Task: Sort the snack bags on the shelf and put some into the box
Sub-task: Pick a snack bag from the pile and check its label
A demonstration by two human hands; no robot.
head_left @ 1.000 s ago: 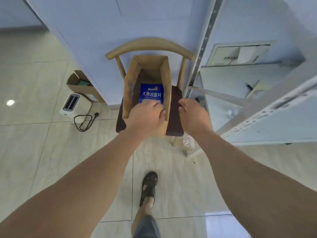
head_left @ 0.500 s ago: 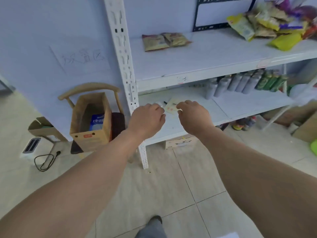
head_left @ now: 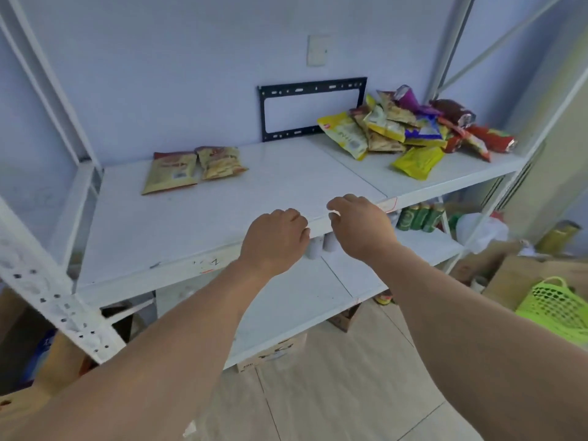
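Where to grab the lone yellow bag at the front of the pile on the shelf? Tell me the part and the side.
Take the yellow bag by its near, front-left edge, coming from the front with the right hand. It lies flat on the shelf, apart from and in front of the snack pile, so that edge looks free and nearest; pinching it there likely avoids disturbing the pile.

Quick count of what's on the top shelf (head_left: 254, 192): two tan snack bags (head_left: 191, 168) lying side by side on the left, and then a messy heap of snack bags (head_left: 410, 125) on the right, too jumbled to count properly, though I can pick out at least three yellow ones, a couple of red ones and one purple. One black metal bracket (head_left: 310, 109) on the wall behind. Lower shelf has a row of green cans (head_left: 418, 216), three or so visible, plus two white cylinders (head_left: 321, 245) peeking out. One green plastic basket (head_left: 555, 308) on the floor, and two hands in front.
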